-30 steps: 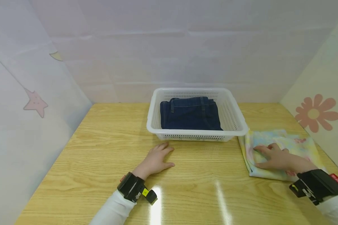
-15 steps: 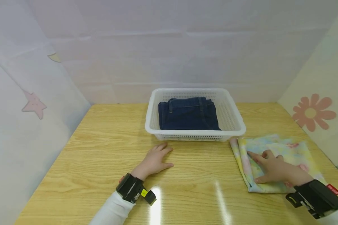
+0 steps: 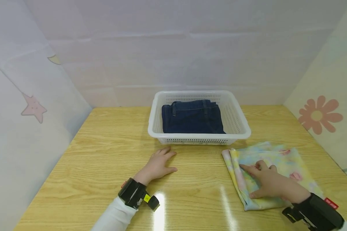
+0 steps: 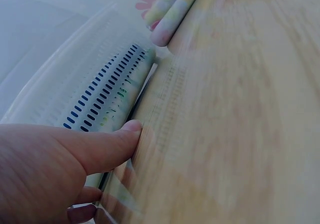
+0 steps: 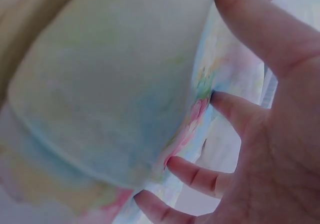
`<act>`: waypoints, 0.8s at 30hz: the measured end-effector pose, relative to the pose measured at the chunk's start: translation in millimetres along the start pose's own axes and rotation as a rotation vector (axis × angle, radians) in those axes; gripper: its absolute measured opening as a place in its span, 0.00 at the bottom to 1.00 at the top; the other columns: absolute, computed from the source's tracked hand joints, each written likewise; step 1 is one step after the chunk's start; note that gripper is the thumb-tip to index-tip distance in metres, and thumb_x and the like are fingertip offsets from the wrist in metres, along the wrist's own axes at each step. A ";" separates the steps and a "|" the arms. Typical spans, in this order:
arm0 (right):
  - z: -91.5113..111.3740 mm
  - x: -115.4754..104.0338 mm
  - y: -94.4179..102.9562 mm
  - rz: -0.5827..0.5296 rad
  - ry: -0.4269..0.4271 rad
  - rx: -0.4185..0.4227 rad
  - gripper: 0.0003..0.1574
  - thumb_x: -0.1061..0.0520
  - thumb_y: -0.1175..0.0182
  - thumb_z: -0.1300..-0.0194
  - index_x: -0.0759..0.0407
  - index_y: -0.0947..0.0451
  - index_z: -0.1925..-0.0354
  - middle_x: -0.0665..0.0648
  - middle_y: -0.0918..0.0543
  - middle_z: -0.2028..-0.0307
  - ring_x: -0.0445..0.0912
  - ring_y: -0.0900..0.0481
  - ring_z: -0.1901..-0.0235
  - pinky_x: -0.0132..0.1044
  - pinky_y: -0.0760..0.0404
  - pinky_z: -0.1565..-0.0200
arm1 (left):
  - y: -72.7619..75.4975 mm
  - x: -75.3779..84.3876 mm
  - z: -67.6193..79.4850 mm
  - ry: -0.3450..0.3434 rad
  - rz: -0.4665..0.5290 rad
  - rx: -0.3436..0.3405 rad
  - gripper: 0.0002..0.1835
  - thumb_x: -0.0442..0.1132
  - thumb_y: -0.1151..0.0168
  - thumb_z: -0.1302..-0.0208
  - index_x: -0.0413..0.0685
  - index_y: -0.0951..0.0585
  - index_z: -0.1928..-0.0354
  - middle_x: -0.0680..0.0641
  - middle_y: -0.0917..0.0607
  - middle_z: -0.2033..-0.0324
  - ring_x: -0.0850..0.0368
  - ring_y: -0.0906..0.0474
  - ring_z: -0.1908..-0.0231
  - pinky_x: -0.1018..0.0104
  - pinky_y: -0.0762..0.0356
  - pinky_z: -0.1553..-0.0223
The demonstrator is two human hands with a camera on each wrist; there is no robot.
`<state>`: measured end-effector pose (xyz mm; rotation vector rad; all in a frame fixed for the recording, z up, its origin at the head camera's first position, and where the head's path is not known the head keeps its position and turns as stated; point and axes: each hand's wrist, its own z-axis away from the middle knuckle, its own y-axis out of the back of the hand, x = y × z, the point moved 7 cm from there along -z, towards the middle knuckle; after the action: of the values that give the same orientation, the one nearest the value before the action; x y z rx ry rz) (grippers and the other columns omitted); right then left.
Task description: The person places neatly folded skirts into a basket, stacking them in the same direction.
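Observation:
A folded pastel cloth (image 3: 280, 158), yellow, pink and light blue with a floral print, lies on the right of the table. My right hand (image 3: 269, 183) rests on top of it with spread fingers, pressing the fabric. In the right wrist view, the fingertips (image 5: 220, 102) touch the cloth (image 5: 115, 84). On the table, in front of the basket, my left hand (image 3: 156, 165) lies with relaxed fingers and holds nothing. The left wrist view shows its thumb (image 4: 110, 146) on the wood near the basket (image 4: 55, 104); its other fingers are mostly hidden.
A white perforated plastic basket (image 3: 199, 136) stands at the back middle of the wooden table (image 3: 110, 138). Folded dark blue jeans (image 3: 192, 120) lie inside it. Printed sheets (image 3: 162, 57) hang behind the table and at both sides.
My right hand has slid the cloth leftward and toward me across the table. The left hand and the basket have stayed in place, apart from a slight shift of the head view.

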<state>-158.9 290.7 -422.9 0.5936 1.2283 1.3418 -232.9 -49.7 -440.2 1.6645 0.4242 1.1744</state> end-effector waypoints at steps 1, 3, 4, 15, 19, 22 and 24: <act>-0.1 -3.7 -1.8 0.000 0.006 0.004 0.61 0.44 0.19 0.51 0.57 0.36 0.25 0.74 0.34 0.45 0.61 0.39 0.63 0.44 0.25 0.67 | 0.4 0.5 0.2 -0.001 0.000 0.001 0.34 0.46 0.27 0.37 0.42 0.24 0.32 0.31 0.31 0.27 0.29 0.35 0.29 0.31 0.35 0.31; -1.0 -11.3 -4.0 -0.011 0.010 0.010 0.61 0.44 0.19 0.52 0.56 0.35 0.25 0.74 0.34 0.44 0.61 0.39 0.62 0.44 0.25 0.67 | 1.2 1.4 0.3 -0.002 0.000 0.002 0.34 0.46 0.27 0.37 0.41 0.24 0.32 0.31 0.31 0.27 0.29 0.35 0.29 0.31 0.35 0.31; -1.6 -14.8 -5.4 -0.018 0.011 0.011 0.61 0.44 0.19 0.52 0.56 0.35 0.25 0.74 0.34 0.44 0.61 0.39 0.62 0.43 0.25 0.67 | 1.8 2.0 0.4 -0.003 -0.001 0.004 0.34 0.46 0.27 0.37 0.41 0.24 0.32 0.31 0.31 0.27 0.29 0.34 0.29 0.31 0.35 0.31; -12.2 -52.6 -13.4 0.005 0.048 0.035 0.59 0.45 0.19 0.53 0.55 0.32 0.26 0.77 0.33 0.42 0.60 0.40 0.63 0.38 0.29 0.69 | -0.9 0.8 -0.3 -0.001 -0.004 -0.001 0.34 0.47 0.28 0.37 0.41 0.25 0.31 0.31 0.31 0.27 0.29 0.35 0.29 0.31 0.36 0.31; -14.1 -61.7 -17.8 0.016 0.060 0.031 0.57 0.46 0.20 0.51 0.55 0.32 0.26 0.78 0.34 0.40 0.61 0.40 0.61 0.37 0.29 0.69 | -2.0 -0.5 -0.2 0.000 0.003 -0.002 0.34 0.47 0.28 0.36 0.42 0.24 0.31 0.32 0.31 0.27 0.29 0.35 0.28 0.31 0.36 0.30; -14.3 -69.8 -20.8 0.028 0.088 0.035 0.55 0.45 0.22 0.48 0.56 0.32 0.26 0.80 0.36 0.36 0.64 0.37 0.58 0.40 0.24 0.68 | -0.7 0.3 0.4 0.003 0.007 0.001 0.34 0.47 0.28 0.37 0.42 0.24 0.31 0.32 0.31 0.27 0.29 0.35 0.28 0.31 0.36 0.31; -13.7 -75.9 -22.7 0.047 0.116 0.052 0.54 0.45 0.23 0.47 0.56 0.31 0.26 0.81 0.36 0.34 0.68 0.34 0.55 0.45 0.21 0.67 | 0.4 1.2 0.8 0.003 0.008 0.004 0.34 0.47 0.28 0.37 0.42 0.24 0.32 0.32 0.31 0.27 0.29 0.35 0.28 0.30 0.36 0.31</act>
<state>-146.4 211.3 -423.7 0.5912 1.3539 1.4036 -231.8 -49.4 -439.3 1.6694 0.4222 1.1828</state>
